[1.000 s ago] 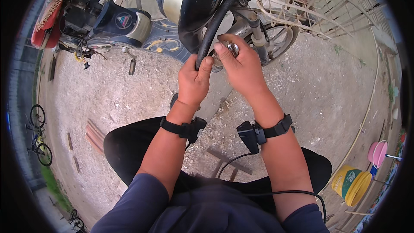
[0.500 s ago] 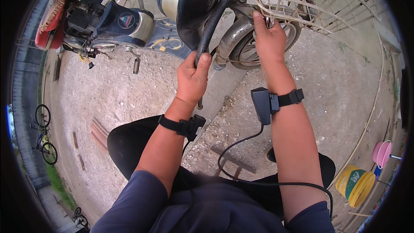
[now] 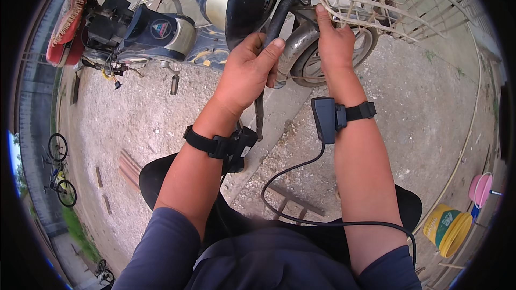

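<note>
A dark blue and cream electric scooter (image 3: 217, 0) lies across the top of the view. My left hand (image 3: 250, 70) is closed round the lower end of its black handlebar grip (image 3: 277, 19). A thin dark brake lever (image 3: 260, 118) sticks out below that hand. My right hand (image 3: 337, 45) is at the lower edge of the whitish wire basket (image 3: 371, 21), above the front wheel (image 3: 309, 70). Its thumb points up and its fingers are curled; what they grip is hidden. The rusty metal mudguard (image 3: 297, 43) curves between my hands.
Black sensors on straps sit on both wrists, and a black cable (image 3: 344, 224) crosses my lap. A wooden frame (image 3: 295, 204) lies on the gravel by my knees. At right stand a yellow bucket (image 3: 443, 231) and a pink bucket (image 3: 480, 189). A bicycle (image 3: 58, 169) stands far left.
My left hand has moved up and to the right, nearer the camera, still on the handlebar grip. The grip and lever have shifted slightly right. My right hand stays near the basket's edge.
</note>
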Demonstrator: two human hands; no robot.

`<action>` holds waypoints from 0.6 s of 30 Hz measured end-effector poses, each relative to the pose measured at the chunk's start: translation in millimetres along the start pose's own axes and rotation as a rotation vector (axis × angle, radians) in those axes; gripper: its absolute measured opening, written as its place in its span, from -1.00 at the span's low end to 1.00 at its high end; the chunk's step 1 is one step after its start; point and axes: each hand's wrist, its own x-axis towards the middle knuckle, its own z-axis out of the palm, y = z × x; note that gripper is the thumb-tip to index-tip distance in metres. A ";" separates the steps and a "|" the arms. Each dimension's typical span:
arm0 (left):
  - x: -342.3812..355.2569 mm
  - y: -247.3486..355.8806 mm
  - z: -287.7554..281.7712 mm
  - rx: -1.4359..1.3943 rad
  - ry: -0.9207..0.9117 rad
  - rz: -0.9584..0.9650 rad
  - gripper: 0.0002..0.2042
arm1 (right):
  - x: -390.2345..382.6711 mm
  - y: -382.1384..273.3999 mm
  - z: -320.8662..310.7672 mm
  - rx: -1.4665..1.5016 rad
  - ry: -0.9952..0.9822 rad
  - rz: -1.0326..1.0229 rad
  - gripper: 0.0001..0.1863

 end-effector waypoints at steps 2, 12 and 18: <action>4.0 0.5 7.9 0.092 0.061 -0.027 -0.69 | 1.1 -2.3 1.1 0.014 0.003 -0.010 -0.54; -26.3 -15.6 4.0 0.340 0.161 0.149 -0.64 | 4.8 -4.5 0.7 0.043 -0.029 0.031 -0.54; -31.1 -26.2 11.4 0.431 0.214 0.227 -0.65 | 4.6 -9.7 -1.4 0.061 -0.035 0.054 -0.49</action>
